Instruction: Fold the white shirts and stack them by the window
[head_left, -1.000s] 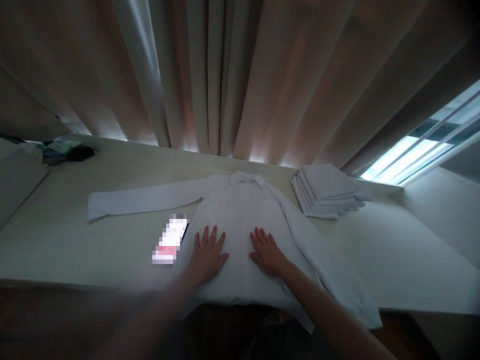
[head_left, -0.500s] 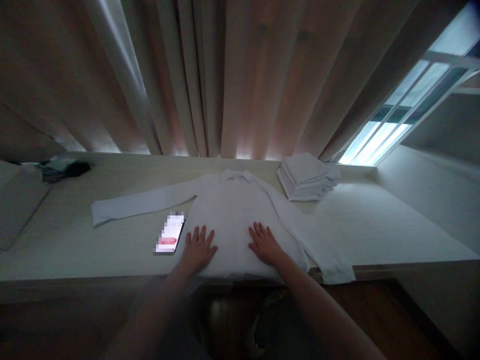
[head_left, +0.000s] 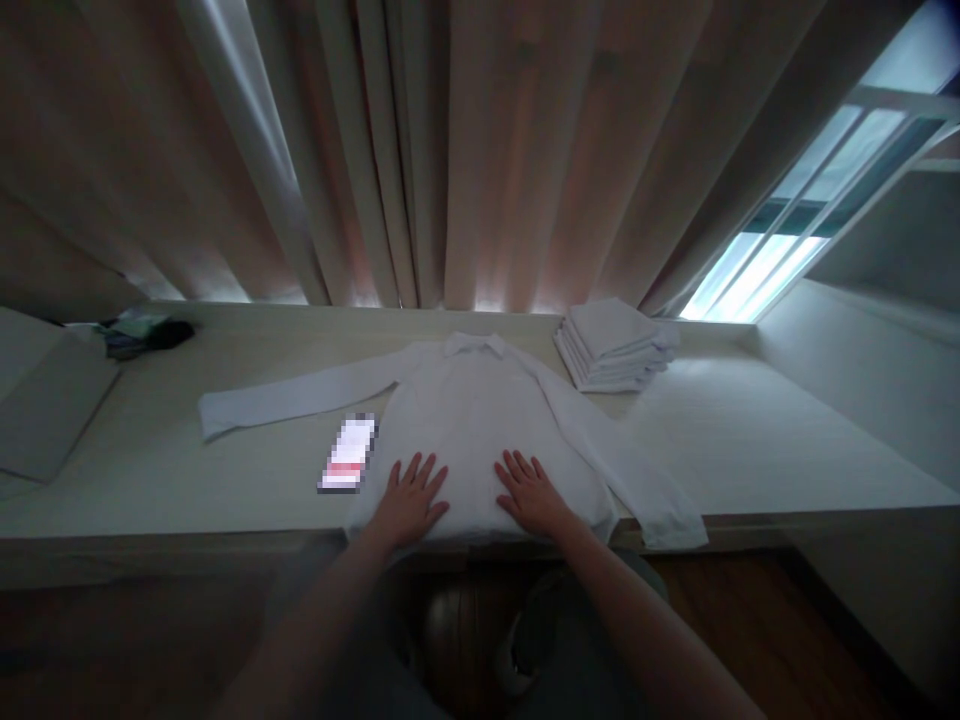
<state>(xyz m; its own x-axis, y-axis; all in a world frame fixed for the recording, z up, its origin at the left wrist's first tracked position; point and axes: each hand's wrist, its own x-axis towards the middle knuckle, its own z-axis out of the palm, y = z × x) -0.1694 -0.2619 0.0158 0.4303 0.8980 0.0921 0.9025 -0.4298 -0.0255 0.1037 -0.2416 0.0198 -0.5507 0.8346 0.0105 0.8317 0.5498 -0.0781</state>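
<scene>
A white long-sleeved shirt (head_left: 472,420) lies spread out on the pale counter (head_left: 255,470), its collar toward the curtain and its hem at the front edge. My left hand (head_left: 409,503) rests flat on the lower left of the shirt, fingers spread. On the lower right part, my right hand (head_left: 529,495) also lies flat with its fingers apart. One sleeve stretches out to the left; the other slants down to the right, its cuff hanging over the front edge. Left of the shirt lies a phone (head_left: 349,453) with a lit, pixelated screen.
A stack of folded white cloth (head_left: 615,345) sits at the back right, near the window (head_left: 787,230). Dark items (head_left: 146,335) and a grey-white panel (head_left: 56,400) are at the far left. A brown curtain (head_left: 510,150) hangs along the back.
My left hand has slid slightly to the right over the shirt. The right hand stays almost in place. The whole view has shifted a little.
</scene>
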